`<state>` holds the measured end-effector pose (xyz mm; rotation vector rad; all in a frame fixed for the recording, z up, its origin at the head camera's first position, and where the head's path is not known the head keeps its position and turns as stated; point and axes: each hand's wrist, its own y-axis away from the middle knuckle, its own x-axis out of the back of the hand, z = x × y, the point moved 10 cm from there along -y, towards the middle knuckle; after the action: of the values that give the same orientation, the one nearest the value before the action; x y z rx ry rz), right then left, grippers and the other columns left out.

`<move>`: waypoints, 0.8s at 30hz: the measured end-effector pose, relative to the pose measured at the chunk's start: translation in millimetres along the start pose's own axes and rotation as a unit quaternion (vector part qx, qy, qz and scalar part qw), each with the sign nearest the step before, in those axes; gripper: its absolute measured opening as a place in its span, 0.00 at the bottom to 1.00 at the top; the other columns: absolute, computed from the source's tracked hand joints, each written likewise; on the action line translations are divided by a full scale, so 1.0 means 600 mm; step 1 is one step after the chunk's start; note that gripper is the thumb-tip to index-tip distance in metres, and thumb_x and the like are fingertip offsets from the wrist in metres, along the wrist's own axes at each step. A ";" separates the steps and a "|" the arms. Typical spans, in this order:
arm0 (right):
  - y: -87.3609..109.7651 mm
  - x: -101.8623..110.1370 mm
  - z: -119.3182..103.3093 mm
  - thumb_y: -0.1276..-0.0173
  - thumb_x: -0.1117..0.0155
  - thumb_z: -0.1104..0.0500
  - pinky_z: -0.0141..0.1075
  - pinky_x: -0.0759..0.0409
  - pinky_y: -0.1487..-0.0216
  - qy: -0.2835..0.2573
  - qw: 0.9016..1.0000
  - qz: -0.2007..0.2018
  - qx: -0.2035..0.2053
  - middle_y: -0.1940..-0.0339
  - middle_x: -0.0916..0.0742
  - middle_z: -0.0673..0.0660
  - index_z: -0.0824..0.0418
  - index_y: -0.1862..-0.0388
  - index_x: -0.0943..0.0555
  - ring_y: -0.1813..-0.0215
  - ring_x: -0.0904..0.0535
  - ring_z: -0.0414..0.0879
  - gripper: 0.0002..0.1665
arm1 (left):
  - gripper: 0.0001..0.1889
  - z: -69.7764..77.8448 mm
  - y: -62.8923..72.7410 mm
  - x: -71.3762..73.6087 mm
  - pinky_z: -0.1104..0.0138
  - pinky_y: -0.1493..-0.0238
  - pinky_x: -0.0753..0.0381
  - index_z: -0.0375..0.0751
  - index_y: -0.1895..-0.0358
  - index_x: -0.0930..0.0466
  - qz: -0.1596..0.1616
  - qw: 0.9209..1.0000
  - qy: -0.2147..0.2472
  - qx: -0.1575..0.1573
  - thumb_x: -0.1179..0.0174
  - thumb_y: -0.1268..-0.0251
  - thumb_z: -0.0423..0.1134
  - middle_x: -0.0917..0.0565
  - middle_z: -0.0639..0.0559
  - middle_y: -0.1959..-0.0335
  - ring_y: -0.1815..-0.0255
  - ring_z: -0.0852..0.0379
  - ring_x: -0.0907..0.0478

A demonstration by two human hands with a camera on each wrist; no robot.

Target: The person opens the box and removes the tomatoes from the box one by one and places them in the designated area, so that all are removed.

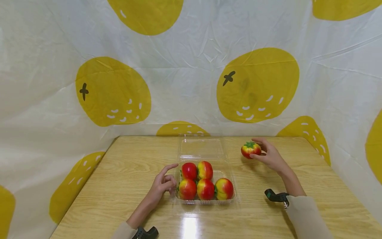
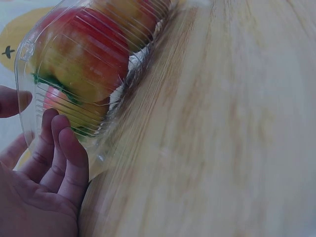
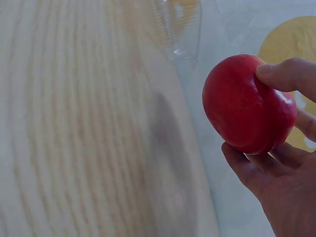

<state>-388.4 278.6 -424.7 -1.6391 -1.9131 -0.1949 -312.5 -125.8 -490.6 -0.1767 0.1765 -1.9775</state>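
Five fruits (image 1: 206, 189) sit in our box (image 1: 222, 173), our left hand (image 1: 160, 186) loose-fingered beside it; our right hand (image 1: 270, 157) grips one fruit (image 1: 248, 151) still out.

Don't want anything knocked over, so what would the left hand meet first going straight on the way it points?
The left hand would likely meet the clear box first, at its left side, with the back-left fruit beyond. Hand and box look very close; whether they touch, I can't tell.
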 end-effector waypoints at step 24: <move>-0.001 -0.027 0.046 0.28 0.32 0.62 0.43 0.24 0.32 0.012 0.999 -0.012 -0.046 0.26 0.31 0.77 0.72 0.23 0.38 0.28 0.31 0.77 0.41 | 0.32 -0.005 -0.001 0.001 0.68 0.73 0.17 0.35 0.21 0.43 -0.002 1.000 -0.002 0.002 0.48 0.26 0.33 0.22 0.52 0.72 0.78 0.55 0.27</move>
<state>-397.6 278.0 -455.3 -1.6664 -1.9325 -0.3136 -313.6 -125.9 -493.1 -0.1782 0.1708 -1.9822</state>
